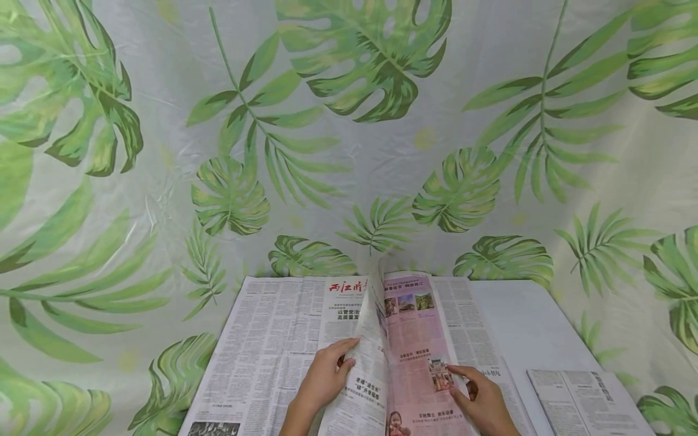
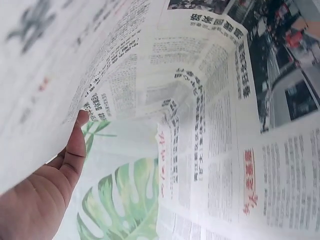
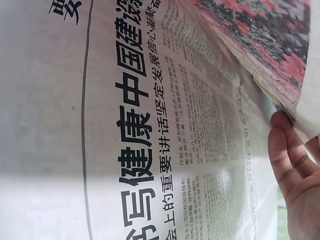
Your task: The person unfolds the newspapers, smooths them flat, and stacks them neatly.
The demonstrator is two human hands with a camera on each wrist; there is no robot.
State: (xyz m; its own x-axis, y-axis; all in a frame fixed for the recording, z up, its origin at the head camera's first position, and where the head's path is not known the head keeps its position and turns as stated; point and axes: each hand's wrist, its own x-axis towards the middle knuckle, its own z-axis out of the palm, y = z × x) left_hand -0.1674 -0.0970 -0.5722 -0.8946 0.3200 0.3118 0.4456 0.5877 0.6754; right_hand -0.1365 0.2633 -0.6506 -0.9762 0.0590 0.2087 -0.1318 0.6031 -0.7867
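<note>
A newspaper (image 1: 349,363) with a red masthead and a pink right-hand page (image 1: 411,339) stands partly opened, its leaves curving up at the middle fold. My left hand (image 1: 327,375) pinches the left leaf, thumb and fingers on either side of it in the left wrist view, where the sheet (image 2: 200,125) curls beside the hand. On the other side, my right hand (image 1: 482,396) pinches the outer edge of the pink page near a small photo. From the right wrist, the fingers (image 3: 282,142) show at that lifted edge, above a page (image 3: 135,125) with large black headlines.
Beneath lie more spread newspaper sheets (image 1: 262,339) on a white table (image 1: 512,315). A small folded newspaper (image 1: 578,402) rests at the table's right side. Behind, a leaf-patterned curtain (image 1: 371,151) hangs close to the table's far edge.
</note>
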